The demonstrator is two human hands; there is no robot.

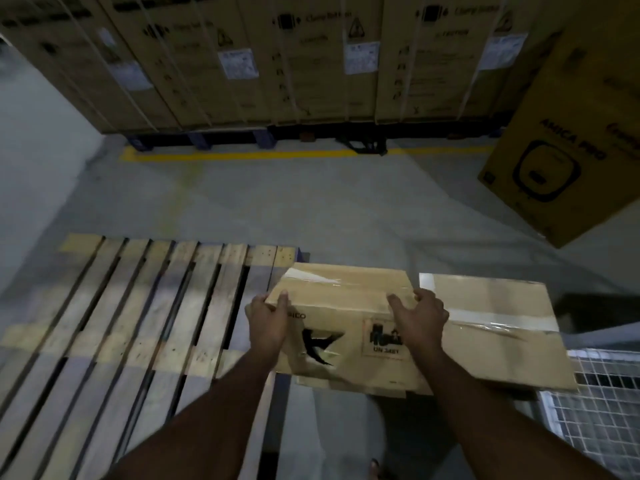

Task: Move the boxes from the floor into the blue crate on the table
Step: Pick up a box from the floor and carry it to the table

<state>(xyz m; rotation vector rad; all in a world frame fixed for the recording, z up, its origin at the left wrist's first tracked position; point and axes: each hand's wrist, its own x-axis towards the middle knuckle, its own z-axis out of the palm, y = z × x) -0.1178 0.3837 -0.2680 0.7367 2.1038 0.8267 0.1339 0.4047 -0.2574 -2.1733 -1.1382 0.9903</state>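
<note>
A taped brown cardboard box (341, 320) with black printing and a "UN 3481" label sits low in the middle of the view. My left hand (268, 322) grips its upper left corner, thumb on top. Fingers of my right hand (420, 318) curl over its upper right edge. A second, plainer taped cardboard box (502, 327) lies right beside it on the right, partly under my right hand. No blue crate or table shows in the view.
A wooden pallet (138, 313) lies on the grey floor to the left. Tall strapped cartons (263, 60) on pallets line the back behind a yellow floor line (242, 154). A large yellow carton (571, 140) stands at right. A wire mesh cage (602, 407) is at lower right.
</note>
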